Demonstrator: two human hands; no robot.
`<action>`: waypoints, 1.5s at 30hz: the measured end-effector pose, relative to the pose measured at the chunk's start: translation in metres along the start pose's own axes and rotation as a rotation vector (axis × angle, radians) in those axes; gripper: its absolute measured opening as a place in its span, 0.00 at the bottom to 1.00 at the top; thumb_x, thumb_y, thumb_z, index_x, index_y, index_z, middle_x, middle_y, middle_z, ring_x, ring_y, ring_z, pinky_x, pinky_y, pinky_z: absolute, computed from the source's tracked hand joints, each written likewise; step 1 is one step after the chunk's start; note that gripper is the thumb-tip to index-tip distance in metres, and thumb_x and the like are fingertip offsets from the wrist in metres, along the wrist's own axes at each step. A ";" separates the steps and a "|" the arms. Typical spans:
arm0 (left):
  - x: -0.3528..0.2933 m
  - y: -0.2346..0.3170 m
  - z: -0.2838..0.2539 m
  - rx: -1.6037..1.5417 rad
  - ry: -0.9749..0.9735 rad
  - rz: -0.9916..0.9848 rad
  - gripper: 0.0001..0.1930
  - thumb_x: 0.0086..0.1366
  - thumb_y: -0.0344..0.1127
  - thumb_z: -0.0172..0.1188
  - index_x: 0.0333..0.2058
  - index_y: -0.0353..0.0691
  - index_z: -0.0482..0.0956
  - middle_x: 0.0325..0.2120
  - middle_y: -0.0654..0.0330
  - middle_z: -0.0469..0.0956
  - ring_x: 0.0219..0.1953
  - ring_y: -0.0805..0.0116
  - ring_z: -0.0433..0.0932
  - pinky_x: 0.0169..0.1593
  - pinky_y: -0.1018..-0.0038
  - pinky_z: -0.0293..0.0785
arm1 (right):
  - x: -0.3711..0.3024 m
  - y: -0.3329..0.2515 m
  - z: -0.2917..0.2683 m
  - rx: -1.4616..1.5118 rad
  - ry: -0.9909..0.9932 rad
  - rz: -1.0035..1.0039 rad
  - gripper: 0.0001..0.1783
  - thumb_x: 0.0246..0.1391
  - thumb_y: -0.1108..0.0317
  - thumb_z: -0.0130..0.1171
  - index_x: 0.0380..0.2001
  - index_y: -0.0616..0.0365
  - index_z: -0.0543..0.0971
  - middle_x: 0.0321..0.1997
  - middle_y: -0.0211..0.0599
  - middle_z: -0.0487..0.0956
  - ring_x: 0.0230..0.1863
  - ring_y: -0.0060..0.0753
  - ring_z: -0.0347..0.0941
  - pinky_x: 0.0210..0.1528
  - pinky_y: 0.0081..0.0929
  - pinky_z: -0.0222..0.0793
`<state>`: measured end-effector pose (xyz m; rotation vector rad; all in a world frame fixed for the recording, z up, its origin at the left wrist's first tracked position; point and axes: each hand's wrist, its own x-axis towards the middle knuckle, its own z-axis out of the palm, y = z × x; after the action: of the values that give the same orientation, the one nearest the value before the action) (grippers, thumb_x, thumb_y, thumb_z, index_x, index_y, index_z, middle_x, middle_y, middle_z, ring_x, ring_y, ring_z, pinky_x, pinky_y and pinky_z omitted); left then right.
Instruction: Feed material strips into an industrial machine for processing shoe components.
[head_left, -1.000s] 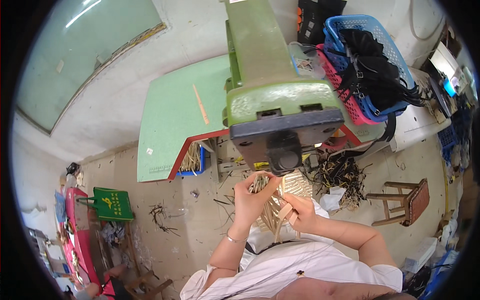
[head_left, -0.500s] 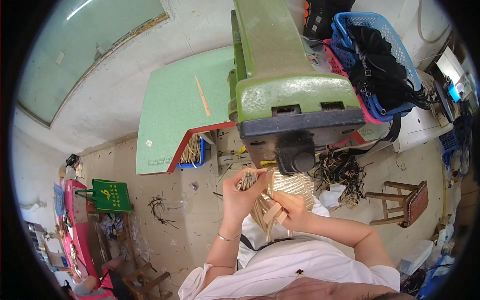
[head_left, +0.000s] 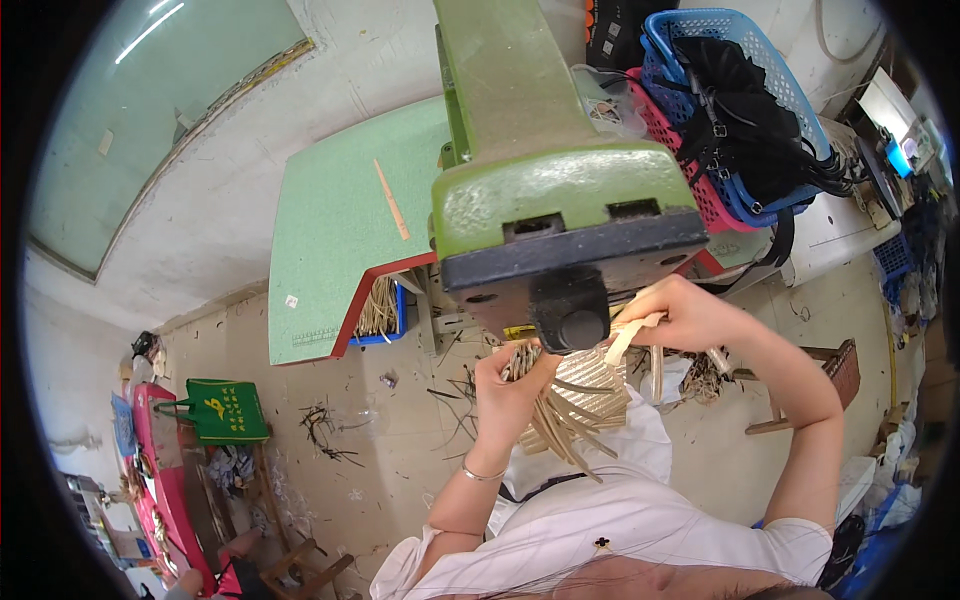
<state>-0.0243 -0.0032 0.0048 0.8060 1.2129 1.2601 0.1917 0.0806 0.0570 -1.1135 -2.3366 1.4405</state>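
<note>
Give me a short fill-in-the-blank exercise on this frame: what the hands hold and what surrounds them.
1. The left hand grips a bundle of pale woven ____.
2. Above both hands looms a machine painted ____.
3. The right hand pinches one flat strip next to the machine's black ____.
4. The blue basket sits inside a ____ one.

Missing words: strips; green; knob; red

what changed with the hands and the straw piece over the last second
The right hand has lifted away from the woven piece, up and to the right beside the green machine, pulling one pale strip with it. The left hand still grips the bundle of strips against the woven piece below the machine head.
</note>
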 end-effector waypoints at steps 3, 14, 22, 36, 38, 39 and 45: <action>0.000 -0.001 0.003 -0.035 -0.008 0.017 0.04 0.55 0.27 0.59 0.25 0.34 0.74 0.12 0.67 0.68 0.14 0.83 0.61 0.18 0.85 0.53 | 0.001 -0.022 -0.014 0.015 -0.044 0.079 0.14 0.44 0.69 0.57 0.37 0.60 0.78 0.29 0.41 0.79 0.29 0.24 0.72 0.34 0.21 0.66; -0.002 0.008 0.002 -0.054 0.083 0.008 0.06 0.56 0.28 0.59 0.24 0.31 0.76 0.12 0.67 0.67 0.13 0.83 0.59 0.18 0.84 0.51 | 0.012 -0.039 -0.020 -0.069 -0.084 0.111 0.15 0.43 0.67 0.59 0.37 0.57 0.79 0.28 0.40 0.79 0.27 0.26 0.72 0.33 0.24 0.66; -0.003 0.015 -0.011 0.053 0.069 0.037 0.06 0.56 0.30 0.59 0.24 0.32 0.75 0.13 0.69 0.68 0.15 0.84 0.61 0.19 0.85 0.54 | 0.034 -0.023 -0.009 -0.112 -0.016 -0.170 0.13 0.46 0.61 0.59 0.26 0.62 0.77 0.22 0.37 0.75 0.24 0.26 0.68 0.30 0.26 0.64; -0.020 0.004 -0.064 -0.225 0.476 0.248 0.04 0.51 0.25 0.57 0.23 0.33 0.71 0.13 0.63 0.68 0.12 0.83 0.57 0.17 0.86 0.49 | 0.048 -0.020 -0.007 -0.036 -0.084 -0.011 0.24 0.40 0.50 0.66 0.23 0.61 0.72 0.19 0.28 0.67 0.23 0.22 0.61 0.28 0.21 0.60; -0.025 0.002 -0.081 -0.234 0.509 0.256 0.04 0.53 0.25 0.56 0.24 0.33 0.70 0.16 0.62 0.70 0.13 0.83 0.58 0.17 0.87 0.50 | 0.048 -0.016 -0.007 -0.033 -0.077 -0.006 0.22 0.40 0.51 0.66 0.25 0.60 0.74 0.20 0.29 0.67 0.23 0.22 0.62 0.28 0.22 0.60; -0.027 0.000 -0.088 -0.248 0.533 0.271 0.03 0.53 0.25 0.56 0.24 0.33 0.70 0.17 0.61 0.70 0.14 0.83 0.59 0.18 0.87 0.50 | 0.048 -0.014 -0.006 -0.035 -0.064 -0.010 0.21 0.40 0.51 0.66 0.26 0.59 0.75 0.20 0.29 0.68 0.23 0.22 0.62 0.29 0.22 0.60; -0.036 0.000 -0.119 -0.306 0.666 0.365 0.03 0.53 0.24 0.55 0.24 0.35 0.69 0.16 0.62 0.68 0.13 0.82 0.59 0.17 0.86 0.50 | 0.059 0.002 0.011 -0.011 0.011 -0.333 0.18 0.44 0.53 0.63 0.33 0.53 0.77 0.20 0.34 0.69 0.25 0.25 0.65 0.30 0.23 0.63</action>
<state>-0.1345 -0.0576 -0.0148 0.3904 1.3670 2.0637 0.1462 0.1136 0.0364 -0.6875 -2.3824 1.2960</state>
